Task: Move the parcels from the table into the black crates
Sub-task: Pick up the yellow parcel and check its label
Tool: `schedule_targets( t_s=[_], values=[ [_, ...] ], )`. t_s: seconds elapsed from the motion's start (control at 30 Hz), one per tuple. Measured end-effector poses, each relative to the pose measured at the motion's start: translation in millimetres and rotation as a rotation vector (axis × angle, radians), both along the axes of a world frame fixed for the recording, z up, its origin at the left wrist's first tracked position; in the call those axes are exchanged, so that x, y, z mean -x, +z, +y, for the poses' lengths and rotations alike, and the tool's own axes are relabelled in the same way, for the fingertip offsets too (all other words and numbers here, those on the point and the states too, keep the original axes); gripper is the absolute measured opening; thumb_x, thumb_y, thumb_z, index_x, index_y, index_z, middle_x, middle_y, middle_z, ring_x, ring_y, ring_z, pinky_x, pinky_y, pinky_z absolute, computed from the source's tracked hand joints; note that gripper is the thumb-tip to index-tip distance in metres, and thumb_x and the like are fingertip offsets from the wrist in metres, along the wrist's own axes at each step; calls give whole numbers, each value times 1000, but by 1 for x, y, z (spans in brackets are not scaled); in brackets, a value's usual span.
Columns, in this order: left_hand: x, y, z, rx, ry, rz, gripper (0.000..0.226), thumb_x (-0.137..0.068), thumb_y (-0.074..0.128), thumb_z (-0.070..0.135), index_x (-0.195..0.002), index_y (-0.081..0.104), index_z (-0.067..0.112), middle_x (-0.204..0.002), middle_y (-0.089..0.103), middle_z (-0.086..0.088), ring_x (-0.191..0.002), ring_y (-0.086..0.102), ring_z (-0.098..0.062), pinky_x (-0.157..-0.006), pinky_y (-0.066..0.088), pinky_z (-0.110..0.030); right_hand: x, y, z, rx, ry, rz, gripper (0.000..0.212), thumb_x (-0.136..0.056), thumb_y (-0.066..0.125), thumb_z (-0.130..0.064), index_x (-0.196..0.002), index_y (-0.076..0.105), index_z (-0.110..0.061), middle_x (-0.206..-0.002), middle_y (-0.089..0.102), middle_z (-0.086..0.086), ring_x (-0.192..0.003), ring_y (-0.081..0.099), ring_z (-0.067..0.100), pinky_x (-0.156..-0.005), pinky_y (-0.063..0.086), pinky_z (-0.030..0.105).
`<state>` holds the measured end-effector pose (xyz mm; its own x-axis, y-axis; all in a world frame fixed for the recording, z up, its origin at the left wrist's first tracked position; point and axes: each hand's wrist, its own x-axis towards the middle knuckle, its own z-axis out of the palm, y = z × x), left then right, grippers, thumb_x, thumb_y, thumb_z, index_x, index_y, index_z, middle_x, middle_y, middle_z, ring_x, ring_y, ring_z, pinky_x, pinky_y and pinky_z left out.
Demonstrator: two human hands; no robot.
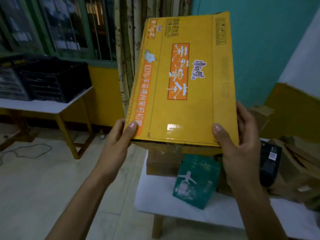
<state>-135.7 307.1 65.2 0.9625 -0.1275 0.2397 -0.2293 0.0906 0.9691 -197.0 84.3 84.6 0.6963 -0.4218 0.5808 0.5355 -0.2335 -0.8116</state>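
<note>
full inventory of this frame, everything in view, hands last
yellow carton: one, yellow with orange print, held up mid-air at centre
black crates: two as far as I can tell, black, on the far table at left
far table: one, white top, left
near table: one, white top, lower right
green box: one, green, on the near table
brown cardboard parcels: several, count unclear, brown, on the near table
black parcel: one, black, near table, right
cable: one, grey, floor at left
curtain: one, pale patterned, behind the carton
left hand: grips the carton's near left corner
right hand: grips its near right corner
</note>
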Motion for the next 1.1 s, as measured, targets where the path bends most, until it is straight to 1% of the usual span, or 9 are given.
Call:
schedule_targets(
  t_s=[0.27, 0.43, 0.5, 0.6, 0.77, 0.87, 0.93, 1.0, 1.1],
  values=[
    [32, -19, 86, 59, 39, 70, 83, -48, 68, 78, -121, 50, 43, -116, 65, 20, -103, 65, -3, -76, 54, -27, 13, -4, 71, 152, 257, 104, 54, -90, 62, -3, -130, 43, -34, -129, 52, -21, -115, 54, -8, -86, 49, 12],
    [51, -17, 107, 133, 120, -83, 101, -61, 55, 85, -141, 40, 26, -134, 56, 6, -123, 53, -14, -95, 46, -36, -5, -2, 66, 26, 454, 277, 67, -73, 74, -48, -133, 52, -28, -123, 64, -13, -111, 61, 3, -88, 50, 26],
    [55, -10, 117, 111, 164, -120, 97, -59, 60, 83, -140, 37, 34, -135, 54, 11, -124, 53, -11, -93, 46, -36, -17, -3, 62, 39, 552, 327, 91, -66, 67, -73, -140, 48, -24, -126, 61, -9, -112, 59, 8, -92, 47, 34],
    [58, -5, 124, 17, 222, -83, 79, -55, 73, 69, -125, 45, 44, -118, 64, 14, -106, 64, -8, -77, 55, -30, -33, -10, 66, 26, 728, 382, 99, -65, 68, -73, -145, 39, -21, -119, 64, -10, -106, 62, 9, -87, 51, 32],
    [66, -15, 123, 67, 251, -41, 52, -66, 68, 55, -112, 51, 40, -110, 65, 10, -93, 67, -6, -72, 54, -31, -44, -35, 70, -164, 792, 498, 68, -69, 79, -39, -131, 52, -27, -126, 65, 8, -111, 64, 30, -88, 55, 45],
    [64, -9, 109, 65, 148, -93, 53, -65, 64, 74, -100, 61, 35, -120, 64, 4, -100, 63, -4, -78, 52, -31, -50, -31, 68, -404, 680, 645, 43, -84, 67, -40, -119, 63, -16, -108, 72, 13, -94, 69, 31, -82, 56, 47],
    [59, -5, 102, -61, 70, -154, 48, -81, 57, 60, -120, 58, 33, -128, 60, 3, -115, 60, -12, -85, 55, -33, -57, -20, 59, -444, 660, 733, 42, -90, 53, -50, -113, 67, -17, -97, 75, 10, -83, 72, 26, -77, 58, 43],
    [52, -8, 102, -208, 22, -173, 81, -76, 64, 60, -144, 35, 26, -141, 48, 3, -127, 50, -16, -90, 53, -28, -63, -14, 49, -498, 683, 761, 55, -90, 46, -60, -115, 67, -16, -99, 74, 12, -84, 72, 28, -76, 59, 42],
    [59, -7, 97, -273, -50, -181, 132, -45, 75, 75, -151, 14, 25, -142, 47, 13, -125, 51, -4, -86, 52, -18, -62, -19, 40, -585, 709, 765, 45, -92, 47, -52, -85, 76, -18, -84, 74, 10, -73, 69, 25, -72, 56, 36]
  ],
)
